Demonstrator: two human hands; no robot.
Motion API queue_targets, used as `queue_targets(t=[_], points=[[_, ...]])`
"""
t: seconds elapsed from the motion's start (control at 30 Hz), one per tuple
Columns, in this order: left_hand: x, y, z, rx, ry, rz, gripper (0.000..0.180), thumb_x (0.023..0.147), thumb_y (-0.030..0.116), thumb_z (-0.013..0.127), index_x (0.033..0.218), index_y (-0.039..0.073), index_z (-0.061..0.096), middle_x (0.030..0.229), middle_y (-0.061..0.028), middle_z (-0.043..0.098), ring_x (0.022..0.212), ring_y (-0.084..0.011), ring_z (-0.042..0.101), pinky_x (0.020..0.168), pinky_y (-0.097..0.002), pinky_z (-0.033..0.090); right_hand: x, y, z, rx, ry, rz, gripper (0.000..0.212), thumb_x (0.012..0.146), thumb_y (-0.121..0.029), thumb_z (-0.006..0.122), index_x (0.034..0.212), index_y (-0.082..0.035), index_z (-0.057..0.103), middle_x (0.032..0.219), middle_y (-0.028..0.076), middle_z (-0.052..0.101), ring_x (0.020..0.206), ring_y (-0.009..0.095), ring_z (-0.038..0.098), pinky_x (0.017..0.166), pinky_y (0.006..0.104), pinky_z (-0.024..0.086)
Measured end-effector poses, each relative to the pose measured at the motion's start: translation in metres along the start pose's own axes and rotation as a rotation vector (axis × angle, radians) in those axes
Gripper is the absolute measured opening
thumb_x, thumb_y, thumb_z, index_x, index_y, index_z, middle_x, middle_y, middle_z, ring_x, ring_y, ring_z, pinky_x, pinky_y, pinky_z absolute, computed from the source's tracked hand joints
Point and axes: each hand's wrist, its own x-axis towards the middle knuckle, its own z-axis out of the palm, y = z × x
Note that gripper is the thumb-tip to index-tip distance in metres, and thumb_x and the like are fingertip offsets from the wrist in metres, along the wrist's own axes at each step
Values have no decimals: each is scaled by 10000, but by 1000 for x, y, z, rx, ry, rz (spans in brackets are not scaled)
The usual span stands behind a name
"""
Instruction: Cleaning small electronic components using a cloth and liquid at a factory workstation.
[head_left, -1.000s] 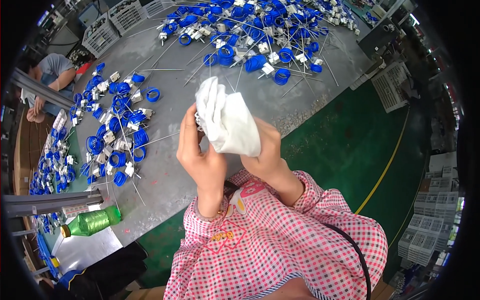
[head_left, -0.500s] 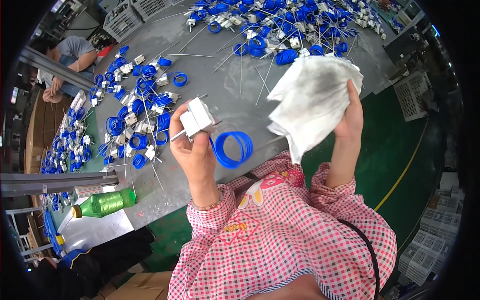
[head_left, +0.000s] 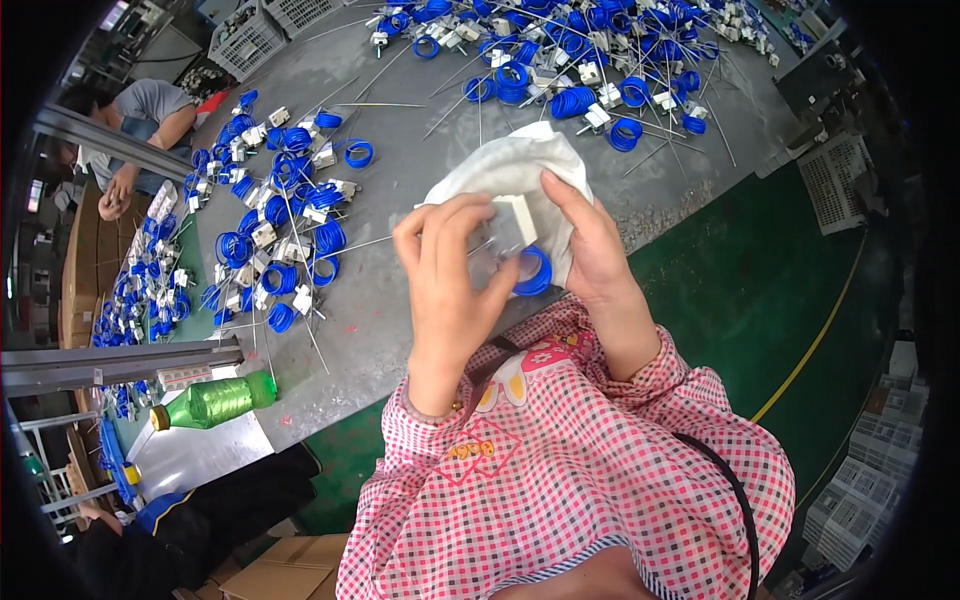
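In front of my chest, my left hand (head_left: pixel 445 275) grips a capillary thermostat (head_left: pixel 525 222), a small white block with a metal bracket. Its blue coil (head_left: pixel 537 272) hangs beneath, near the fingertips. A white cloth (head_left: pixel 520 155) is in my right hand (head_left: pixel 600 250), bunched against the palm and draped behind the thermostat. Both hands are close together, and the cloth lies against or just behind the block; exact contact is partly hidden by the fingers.
Similar thermostats with blue coils lie piled at the table's far side (head_left: pixel 575 60) and in a left group (head_left: pixel 290 210). A green bottle (head_left: pixel 215 402) lies at the table's left near corner. Across the left side sits another person (head_left: pixel 150 110). A metal post (head_left: pixel 110 140) stands there.
My right hand has brought the cloth leftward to the thermostat. My left hand has moved right and turned, so its back now faces up. A few thermostats formerly behind the cloth now show.
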Motion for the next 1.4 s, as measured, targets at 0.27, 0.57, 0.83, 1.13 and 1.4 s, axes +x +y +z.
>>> queue_targets(t=[0.27,0.57,0.83,1.13,1.4], points=[[-9,-7,4,268,95,5,418,530,2,612,934,107,577,1012,-35,504,888,-260,429,793,-360,322,-7,-1,6,-166,34,-128,319,854,-142,442,1139,1,425,1033,111,540,918,193,549,769,305,455],[-34,-42,-11,-837,424,-505,454,647,-134,553,1071,-25,433,1085,-173,495,1018,-201,483,841,-295,415,3,-61,-16,-287,328,-399,334,832,-195,505,1087,17,470,1012,117,549,896,204,559,765,328,469],[-39,-31,7,-1105,363,-587,482,633,-129,587,1087,-28,461,1085,-137,513,954,-170,514,808,-280,428,0,8,-17,-916,6,-599,314,773,-40,528,1076,24,476,998,90,546,889,134,517,766,257,412],[-49,-22,27,-1012,616,-646,362,677,-70,582,1027,-70,492,980,-108,570,888,-160,553,779,-266,428,9,36,9,-918,-367,-630,261,718,-92,534,896,99,528,828,169,580,749,236,581,660,288,427],[-53,-14,32,-1129,733,-797,353,702,-85,539,1047,-69,469,992,-123,556,863,-167,563,737,-249,464,2,46,10,-986,-246,-768,236,705,-82,547,868,88,545,765,190,572,679,271,579,614,305,427]])
